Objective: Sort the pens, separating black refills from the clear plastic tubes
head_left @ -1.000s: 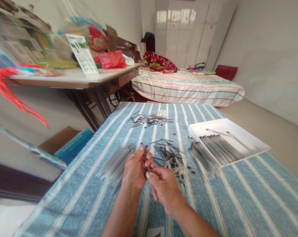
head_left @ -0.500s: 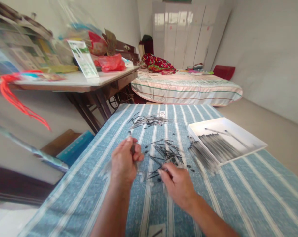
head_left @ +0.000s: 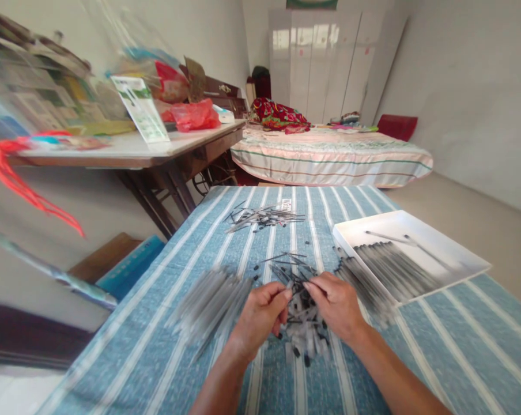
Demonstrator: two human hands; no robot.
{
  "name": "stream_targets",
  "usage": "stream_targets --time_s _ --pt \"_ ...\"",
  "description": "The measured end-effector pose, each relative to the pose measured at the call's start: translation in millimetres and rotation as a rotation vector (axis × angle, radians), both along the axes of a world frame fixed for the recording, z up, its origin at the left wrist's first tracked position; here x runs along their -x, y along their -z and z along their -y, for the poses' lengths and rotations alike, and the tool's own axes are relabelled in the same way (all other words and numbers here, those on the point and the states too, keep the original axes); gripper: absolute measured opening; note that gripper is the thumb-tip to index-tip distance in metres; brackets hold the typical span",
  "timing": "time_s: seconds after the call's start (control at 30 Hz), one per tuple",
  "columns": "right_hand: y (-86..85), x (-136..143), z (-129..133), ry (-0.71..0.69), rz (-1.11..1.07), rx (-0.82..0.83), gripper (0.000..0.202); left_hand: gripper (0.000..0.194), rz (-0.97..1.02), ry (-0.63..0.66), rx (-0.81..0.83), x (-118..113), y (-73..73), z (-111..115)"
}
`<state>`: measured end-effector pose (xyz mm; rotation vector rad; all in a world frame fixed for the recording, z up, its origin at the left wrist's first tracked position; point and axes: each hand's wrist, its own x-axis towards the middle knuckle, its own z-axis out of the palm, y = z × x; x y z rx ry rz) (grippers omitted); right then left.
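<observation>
My left hand [head_left: 263, 314] is closed around a translucent grey pen barrel [head_left: 290, 285], mostly hidden by the fingers. Thumb and fingertips of my right hand [head_left: 337, 304] pinch what looks like a thin black pen refill [head_left: 304, 280], held close to the barrel's upper end. Beneath both hands lies a loose heap of dark refills [head_left: 286, 259], with clear and black small pen parts [head_left: 308, 340] nearer me. Left of my left hand, a bundle of translucent pen barrels [head_left: 212, 302] rests on the striped cloth [head_left: 157, 357].
A white box [head_left: 455, 259] with a row of grey pens [head_left: 390, 265] stands at right; more pens [head_left: 364, 285] lie against its near-left side. Farther back is another pile of thin sticks [head_left: 269, 217]. A cluttered side table [head_left: 174, 144] stands left, a bed [head_left: 329, 153] beyond.
My left hand has come down and right, uncovering the barrel bundle. My right hand has lifted from the heap and moved right, bringing the hands almost together. The view has shifted slightly.
</observation>
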<state>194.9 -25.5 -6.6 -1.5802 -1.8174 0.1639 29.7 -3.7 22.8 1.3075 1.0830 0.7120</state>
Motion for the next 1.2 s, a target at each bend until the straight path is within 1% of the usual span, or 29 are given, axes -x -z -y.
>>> stream_targets --time_s 0.07,0.13,0.3,0.37,0.47,0.63,0.9,0.97,1.03,1.1,1.17,1.2 --pt "0.1 -2 0 -0.034 -0.076 0.015 0.025 0.028 -0.080 0.007 -0.038 0 0.7 -1" --pt "-1.6 -2 1 -0.062 -0.145 0.018 0.025 0.027 -0.156 0.027 -0.105 0 1.4 -1" --pt "-5.0 -2 4 -0.052 -0.295 0.021 0.039 0.023 -0.333 0.115 -0.318 -5 2.8 4" --pt "-4.4 -1 4 -0.050 -0.320 0.059 0.044 0.022 -0.366 0.155 -0.370 -7 3.1 7" --pt "-4.0 -1 4 -0.089 -0.357 0.110 0.046 0.023 -0.391 0.200 -0.414 -7 3.7 10" --pt "-7.8 -2 7 -0.175 -0.435 0.194 0.041 0.023 -0.398 0.238 -0.413 -5 3.8 10" --pt "-10.6 -12 8 -0.378 -0.598 0.355 0.021 0.028 -0.371 0.292 -0.318 -3 3.5 11" --pt "-10.3 -14 8 -0.383 -0.610 0.348 0.021 0.028 -0.386 0.291 -0.340 -3 3.1 12" --pt "-10.1 -14 7 -0.338 -0.576 0.312 0.023 0.028 -0.412 0.287 -0.373 -4 2.9 11" --pt "-10.0 -14 7 -0.290 -0.522 0.282 0.031 0.027 -0.430 0.292 -0.388 -4 2.9 11" --pt "-9.8 -13 7 -0.285 -0.524 0.307 0.033 0.027 -0.432 0.300 -0.386 -5 2.9 11" --pt "-9.7 -13 7 -0.299 -0.560 0.340 0.030 0.027 -0.428 0.302 -0.384 -5 2.8 11"
